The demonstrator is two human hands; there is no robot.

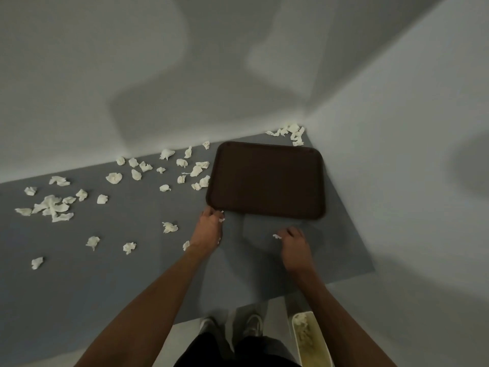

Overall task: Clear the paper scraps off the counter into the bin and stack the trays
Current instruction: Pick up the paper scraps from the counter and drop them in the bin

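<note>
Scraps [54,207]: roughly forty, white, crumpled, torn-edged, spread over grey counter [132,274]. Most lie left of tray [267,181], with one small pile in the far corner behind it. Tray: one seen, dark brown, rounded corners, raised rim, flat at counter's right end. Bin [312,340]: one, pale, on floor lower right, paper inside. Left hand [207,226] at tray's near-left corner, fingers curled round scraps. Right hand [293,242] near tray's front edge, fingers narrow, pinching one scrap [276,236].

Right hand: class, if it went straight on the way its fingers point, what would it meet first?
The right hand would probably meet the near edge of the brown tray, though depth is unclear.
</note>
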